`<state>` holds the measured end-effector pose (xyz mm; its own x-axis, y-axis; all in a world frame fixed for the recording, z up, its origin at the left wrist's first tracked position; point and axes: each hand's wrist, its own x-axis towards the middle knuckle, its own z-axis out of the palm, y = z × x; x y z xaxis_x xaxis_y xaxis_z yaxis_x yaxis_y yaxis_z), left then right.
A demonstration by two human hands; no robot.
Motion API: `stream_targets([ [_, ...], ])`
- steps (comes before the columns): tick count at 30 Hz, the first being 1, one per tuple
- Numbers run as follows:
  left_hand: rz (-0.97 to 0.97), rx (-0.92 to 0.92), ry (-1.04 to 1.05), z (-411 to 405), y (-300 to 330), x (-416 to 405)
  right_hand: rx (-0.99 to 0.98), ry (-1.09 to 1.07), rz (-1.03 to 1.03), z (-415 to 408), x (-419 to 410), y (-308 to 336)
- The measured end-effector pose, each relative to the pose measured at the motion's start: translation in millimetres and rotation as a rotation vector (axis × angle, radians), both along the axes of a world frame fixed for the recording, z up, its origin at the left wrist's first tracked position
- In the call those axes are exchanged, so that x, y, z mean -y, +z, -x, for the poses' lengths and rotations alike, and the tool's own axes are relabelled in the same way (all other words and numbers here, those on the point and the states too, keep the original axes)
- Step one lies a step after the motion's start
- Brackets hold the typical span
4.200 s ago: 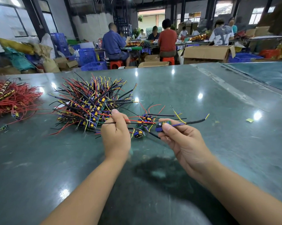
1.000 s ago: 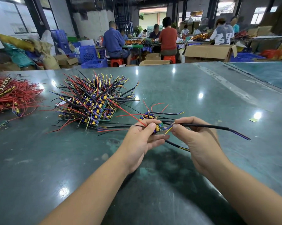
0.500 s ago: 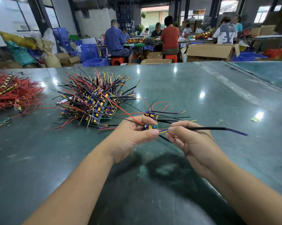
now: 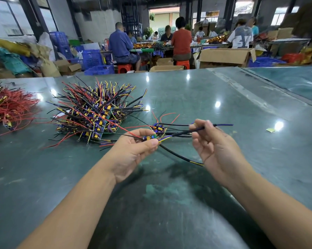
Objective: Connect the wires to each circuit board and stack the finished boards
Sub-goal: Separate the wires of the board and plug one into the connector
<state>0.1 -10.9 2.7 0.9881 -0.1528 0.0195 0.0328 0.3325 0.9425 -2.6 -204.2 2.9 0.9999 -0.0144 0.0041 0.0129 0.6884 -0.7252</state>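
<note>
My left hand (image 4: 133, 150) pinches a small circuit board (image 4: 150, 137) with yellow and blue parts between thumb and fingers, above the table. A black-sleeved wire (image 4: 187, 131) with a purple end runs from the board up to the right. My right hand (image 4: 212, 146) pinches that wire near its far end. A second black wire (image 4: 180, 157) with a yellow tip hangs below the board. A red wire trails from the board toward the left. A large stack of wired boards (image 4: 95, 115) lies left of my hands. One more wired board (image 4: 158, 128) lies just behind them.
A heap of red wires (image 4: 9, 108) lies at the table's left edge. A small yellow-green scrap (image 4: 270, 130) sits on the green table (image 4: 223, 108) at the right. Several people sit at benches beyond the far edge, among cardboard boxes and blue crates.
My right hand has slid outward along the black wire, away from the board, and risen a little. My left hand still holds the board in the same spot.
</note>
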Motion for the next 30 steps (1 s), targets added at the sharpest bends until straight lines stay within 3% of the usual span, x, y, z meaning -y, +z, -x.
stream_targets([
  [7,-0.043,0.016,0.002,0,-1,-1,-0.036,-0.100,0.036,-6,4,-4],
  [11,-0.088,0.012,-0.039,2,1,1,-0.076,-0.117,0.193,-11,13,-3],
  [14,-0.073,0.010,-0.044,2,4,6,0.053,-0.317,0.522,-17,22,-1],
  [19,-0.059,0.039,-0.002,2,2,8,0.191,-0.570,1.295,-18,34,-6],
  [20,-0.042,0.039,0.022,1,3,5,0.198,-0.534,1.293,-18,34,-6],
  [21,-0.018,0.038,0.039,0,4,3,0.213,-0.446,1.152,-17,32,-6],
  [23,0.029,0.042,0.047,-1,7,-1,0.235,-0.253,0.714,-13,26,0],
  [25,0.041,0.058,0.011,0,8,0,0.205,-0.209,0.434,-11,25,6],
  [30,0.068,0.082,-0.046,0,5,4,0.098,-0.132,0.074,-6,23,8],
])
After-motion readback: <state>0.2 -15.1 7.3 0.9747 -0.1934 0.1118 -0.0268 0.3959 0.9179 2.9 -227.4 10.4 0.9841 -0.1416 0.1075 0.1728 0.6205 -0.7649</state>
